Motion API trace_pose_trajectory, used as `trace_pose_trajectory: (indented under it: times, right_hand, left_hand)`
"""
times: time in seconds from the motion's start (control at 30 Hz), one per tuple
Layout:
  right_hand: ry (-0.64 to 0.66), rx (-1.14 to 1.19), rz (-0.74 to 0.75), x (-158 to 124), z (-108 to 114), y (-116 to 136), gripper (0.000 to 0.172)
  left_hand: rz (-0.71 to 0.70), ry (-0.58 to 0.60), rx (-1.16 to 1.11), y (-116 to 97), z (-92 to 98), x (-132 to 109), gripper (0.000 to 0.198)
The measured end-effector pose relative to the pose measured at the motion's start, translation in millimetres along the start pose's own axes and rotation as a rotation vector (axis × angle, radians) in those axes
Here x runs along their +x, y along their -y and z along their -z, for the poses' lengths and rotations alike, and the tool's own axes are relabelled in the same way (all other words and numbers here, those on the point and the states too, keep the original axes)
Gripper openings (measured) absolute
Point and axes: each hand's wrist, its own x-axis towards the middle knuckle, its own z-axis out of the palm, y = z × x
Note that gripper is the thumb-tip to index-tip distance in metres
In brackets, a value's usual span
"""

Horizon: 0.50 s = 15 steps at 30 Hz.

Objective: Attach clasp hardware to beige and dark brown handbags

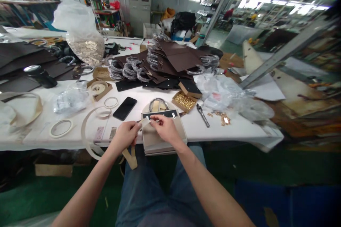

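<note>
Presently in hand: a beige strip (145,122), pinched at one end by the left hand (127,134) and at the other by the right hand (165,128). Both grips are clenched on it, thumb against fingers.

The strip is held just above a beige panel (162,142), which lies at the near edge of the tabletop (239,127) and partly overhangs the lap. The strip's loose tail is seen hanging below the left hand.

Handling, as a judgement: the strip is best kept taut and flat, square to the panel's dark top band, with the tail kept off the tabletop edge.

Nearby:
- phone (124,108), left of the panel
- open box of gold studs (183,101), just behind the panel
- pliers (203,115), to the right
- tape roll (61,127), further left
- crumpled plastic (226,95)
- pile of dark brown pieces (176,60), well behind

Nothing is laid between hands and panel. The box of studs is judged the likeliest thing to be knocked.
</note>
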Motion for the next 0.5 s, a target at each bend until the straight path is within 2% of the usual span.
trace_pose_trajectory:
  times: [0.17,0.4,0.5]
  right_hand:
    - [0.046,0.125,-0.12,4.5,4.6,-1.7,0.052]
    - [0.09,-0.084,0.032,1.9,5.0,-8.6,0.023]
    - [0.139,-0.164,0.063,3.8,8.1,-11.5,0.018]
  left_hand:
    - [-0.009,-0.119,-0.019,-2.3,-13.4,-2.6,0.052]
    - [-0.038,-0.216,0.014,9.5,-41.8,-17.6,0.057]
    - [0.012,-0.158,-0.017,10.8,-48.7,-25.7,0.062]
